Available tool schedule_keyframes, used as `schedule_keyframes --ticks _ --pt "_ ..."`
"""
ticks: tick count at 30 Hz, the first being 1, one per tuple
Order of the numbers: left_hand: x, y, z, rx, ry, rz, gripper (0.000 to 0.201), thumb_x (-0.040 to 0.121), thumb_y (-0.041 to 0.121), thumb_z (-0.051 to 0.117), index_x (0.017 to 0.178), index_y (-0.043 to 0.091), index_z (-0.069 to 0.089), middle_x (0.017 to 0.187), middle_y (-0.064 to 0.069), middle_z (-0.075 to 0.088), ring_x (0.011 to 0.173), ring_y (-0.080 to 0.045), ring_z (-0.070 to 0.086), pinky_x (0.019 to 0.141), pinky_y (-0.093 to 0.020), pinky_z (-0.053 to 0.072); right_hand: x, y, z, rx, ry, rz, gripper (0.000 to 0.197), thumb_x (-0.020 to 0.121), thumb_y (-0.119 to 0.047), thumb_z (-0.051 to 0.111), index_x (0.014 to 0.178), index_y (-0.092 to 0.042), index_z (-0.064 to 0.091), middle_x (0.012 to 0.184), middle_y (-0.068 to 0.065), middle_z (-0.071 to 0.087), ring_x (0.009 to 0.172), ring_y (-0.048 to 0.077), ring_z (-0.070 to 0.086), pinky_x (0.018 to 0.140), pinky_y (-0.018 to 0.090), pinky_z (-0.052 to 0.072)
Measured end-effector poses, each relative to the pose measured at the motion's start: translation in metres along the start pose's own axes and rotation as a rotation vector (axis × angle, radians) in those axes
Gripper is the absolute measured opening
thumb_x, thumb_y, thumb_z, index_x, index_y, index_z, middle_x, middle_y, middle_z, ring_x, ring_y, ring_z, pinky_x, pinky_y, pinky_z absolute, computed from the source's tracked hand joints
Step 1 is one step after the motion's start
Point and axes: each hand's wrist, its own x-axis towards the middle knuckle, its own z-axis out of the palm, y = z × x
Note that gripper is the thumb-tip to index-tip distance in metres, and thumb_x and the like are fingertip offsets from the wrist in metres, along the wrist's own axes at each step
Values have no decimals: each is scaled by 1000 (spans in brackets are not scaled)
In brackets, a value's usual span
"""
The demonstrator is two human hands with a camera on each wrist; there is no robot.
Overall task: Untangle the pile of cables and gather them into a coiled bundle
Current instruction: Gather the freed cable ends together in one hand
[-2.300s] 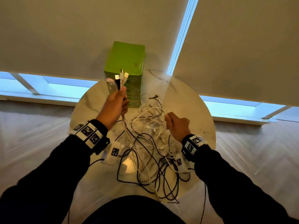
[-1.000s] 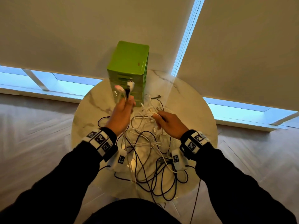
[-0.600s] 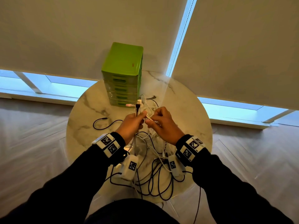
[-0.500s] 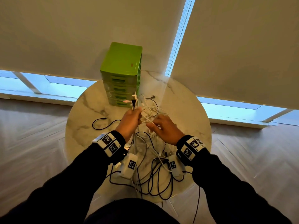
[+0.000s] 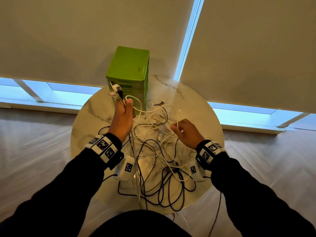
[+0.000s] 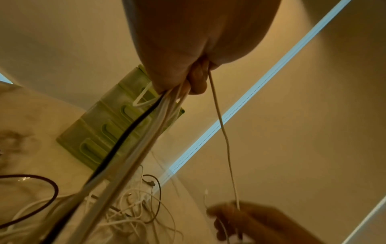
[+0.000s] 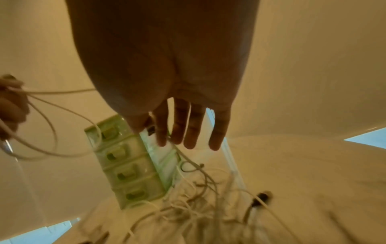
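Round marbled desk under drawn blinds, pale wood floor around it. Left hand raised above the desk, fingers curled tight round a bunch of cable ends, plugs sticking up past the thumb, strands hanging down from the fist. Right hand lower and well apart, thumb and forefinger pinching one thin white cable, remaining fingers nearly straight. Same white cable strung across to the left fist. Below and between the hands, tangled pile of cables, white and black, spread over the desk, some black loops reaching its near edge. Green drawer unit upright at the far edge.
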Motion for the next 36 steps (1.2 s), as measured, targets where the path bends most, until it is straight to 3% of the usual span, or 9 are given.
schedule_keyframes --ticks 5,9,11,14,18,24,28,33,36 --pt "-18 2 20 -182 -244 -59 14 110 28 37 100 24 45 67 11 35 56 -4 36 55 -20 34 -6 -3 -17 186 -66 319 59 100 -28 55 149 -18 23 84 6 76 78 20 74 86 36 55" --pt "-32 11 42 -149 -417 -17 16 109 32 38 97 23 45 70 9 37 59 -3 39 58 -19 38 -31 26 -22 -49 -18 303 90 88 -38 72 157 -24 15 150 15 38 135 34 44 111 45 39" --pt "-38 16 54 -103 -465 19 18 108 33 39 97 21 45 73 6 40 61 -4 42 59 -18 41 -48 25 -28 21 131 159 100 80 -41 78 157 -31 15 157 5 22 143 26 30 116 45 32" --pt "-52 23 78 -82 -572 58 18 108 33 38 99 19 44 75 2 38 63 -8 40 58 -20 40 -79 5 -46 40 219 -62 89 80 -42 79 153 -32 29 153 -6 35 140 11 34 114 39 28" --pt "-68 29 111 -80 -678 97 17 108 35 39 96 24 45 69 8 38 57 -4 41 57 -20 40 -115 -17 -57 71 159 -44 57 91 -49 67 139 -28 44 104 -13 63 105 -4 53 110 34 29" --pt "-89 43 162 -173 -864 69 24 109 32 35 91 18 40 69 6 32 54 -4 31 53 -19 33 -161 -10 -84 257 351 69 16 106 -29 44 99 -17 51 83 -9 51 70 5 52 62 15 43" --pt "-92 48 177 -261 -899 13 32 110 33 28 86 17 41 65 9 32 54 -5 27 50 -17 29 -191 32 -88 89 356 228 23 107 -32 43 98 -14 55 90 1 59 81 15 54 71 24 42" --pt "-97 39 185 -321 -980 -88 34 110 37 30 85 18 42 59 10 35 52 -9 33 56 -27 26 -242 97 -63 -103 69 655 24 104 -15 43 106 -5 64 111 14 66 103 31 61 80 27 39" --pt "-104 27 189 -311 -993 -124 36 109 41 31 83 19 45 59 9 35 57 -12 38 60 -29 29 -252 104 -39 -77 -17 795 32 99 -20 50 130 -15 57 137 12 56 123 30 55 102 36 42"
